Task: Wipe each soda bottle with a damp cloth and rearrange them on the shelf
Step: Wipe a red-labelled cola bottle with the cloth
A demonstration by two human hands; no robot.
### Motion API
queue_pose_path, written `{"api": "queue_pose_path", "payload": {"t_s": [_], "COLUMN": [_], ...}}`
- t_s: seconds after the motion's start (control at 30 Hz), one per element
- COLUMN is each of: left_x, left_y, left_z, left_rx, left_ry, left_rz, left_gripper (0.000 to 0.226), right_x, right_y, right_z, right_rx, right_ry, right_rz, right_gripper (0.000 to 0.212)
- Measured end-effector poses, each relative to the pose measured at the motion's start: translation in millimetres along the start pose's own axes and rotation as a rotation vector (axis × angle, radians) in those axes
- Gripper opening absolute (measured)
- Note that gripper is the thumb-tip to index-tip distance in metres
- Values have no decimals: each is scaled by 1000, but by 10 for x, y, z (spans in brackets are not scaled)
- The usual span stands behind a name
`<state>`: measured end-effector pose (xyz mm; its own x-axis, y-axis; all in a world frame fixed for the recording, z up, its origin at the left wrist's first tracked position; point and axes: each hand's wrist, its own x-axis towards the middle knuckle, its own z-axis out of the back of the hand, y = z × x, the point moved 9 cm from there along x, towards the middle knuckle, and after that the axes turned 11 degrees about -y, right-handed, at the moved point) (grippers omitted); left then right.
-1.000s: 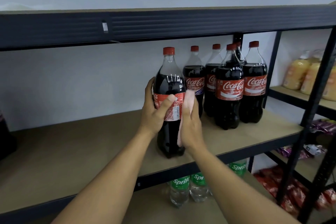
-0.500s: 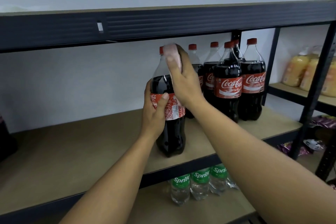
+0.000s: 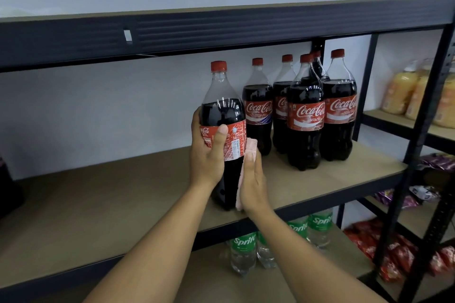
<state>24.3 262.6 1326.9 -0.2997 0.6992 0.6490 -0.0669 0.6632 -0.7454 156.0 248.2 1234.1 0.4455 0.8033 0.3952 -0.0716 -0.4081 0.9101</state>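
White wall is seen behind a dark metal rack point(image 3: 221, 29) fitted with brown shelf boards. On the middle shelf point(image 3: 110, 199), one cola bottle point(image 3: 222, 108) with a red cap is positioned near the front edge, apart from the others and to their left. It is almost upright, with the cap leaning slightly to the left.

The bottle is gripped at label height by the left hand point(image 3: 209, 157): the fingers are wrapped round the far side and the thumb is laid across the front of the red label. A pink cloth point(image 3: 250, 146) is pressed flat against the right side of the bottle by the right hand point(image 3: 253, 184). The fingers of that hand are held straight and close together, pointing upward, with the cloth sandwiched between palm and bottle. An edge of the cloth is exposed above the fingertips and another below the heel of the hand.

Five more cola bottles point(image 3: 306, 115) are grouped upright further right on the same shelf, towards the back. Clear bottles with green labels point(image 3: 243, 251) are stored on the board below. Orange bottles point(image 3: 398, 91) and red packets point(image 3: 384, 251) are kept on the adjoining rack at the right.
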Motion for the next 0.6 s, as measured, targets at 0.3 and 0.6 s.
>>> {"api": "queue_pose_path", "payload": {"t_s": [0.3,0.6], "left_x": [16,61], "left_y": [33,20], "left_z": [-1,12], "left_rx": [-57,-44], "left_ry": [99,108], "left_rz": [57,55], "left_gripper": [88,101], "right_x": [3,-12], "right_y": [36,43], "right_z": [57,64], "right_rx": [-11,-20], "right_ry": [4,10], "right_rz": [0,13], "right_gripper": [53,51]}}
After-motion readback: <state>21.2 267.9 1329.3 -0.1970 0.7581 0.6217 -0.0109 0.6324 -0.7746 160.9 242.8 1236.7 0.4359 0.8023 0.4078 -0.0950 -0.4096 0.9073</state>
